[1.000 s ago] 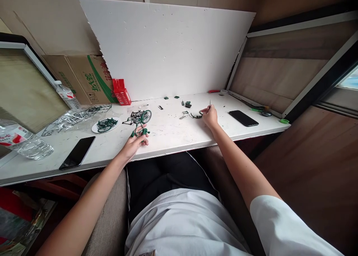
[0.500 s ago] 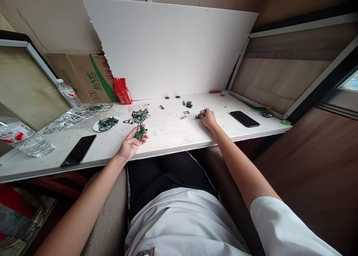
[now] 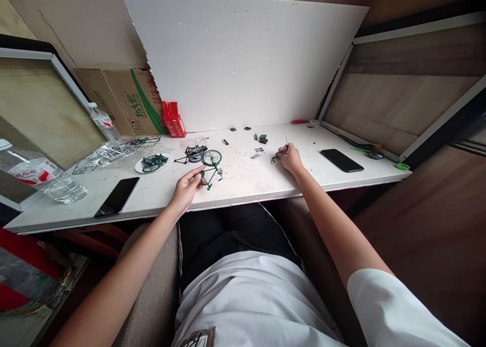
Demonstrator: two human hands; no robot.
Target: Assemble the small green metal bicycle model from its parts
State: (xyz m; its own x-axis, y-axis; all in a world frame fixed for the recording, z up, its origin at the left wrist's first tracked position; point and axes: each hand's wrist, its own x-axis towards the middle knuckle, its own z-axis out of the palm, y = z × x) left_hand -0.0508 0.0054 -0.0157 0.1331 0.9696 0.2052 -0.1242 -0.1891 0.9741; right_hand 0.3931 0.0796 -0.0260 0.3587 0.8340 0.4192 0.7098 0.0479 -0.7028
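Note:
My left hand (image 3: 186,189) is closed at the table's front edge, its thumb and fingers pinching a small green model bicycle (image 3: 209,176). The wheel of this model points toward the back of the table, and its frame faces me. On the right, my right hand (image 3: 291,160) is closed around a thin upright stick (image 3: 286,141). Beneath those fingertips lies a small dark object (image 3: 275,159), partly covered and too small to name. Just behind the held model are black model bicycle parts (image 3: 193,154).
A white plate (image 3: 167,169) holds more green parts, near plastic part frames (image 3: 121,152). Phones (image 3: 117,198) (image 3: 341,160) lie on both sides. Water bottles (image 3: 64,185), a red box (image 3: 174,122) and a carton (image 3: 117,99) stand left. Small dark pieces (image 3: 263,138) lie mid-table.
My left hand has turned the green model bicycle, so its wheel and frame now show broadside. My right hand stays over the small dark object. The whole view has shifted slightly.

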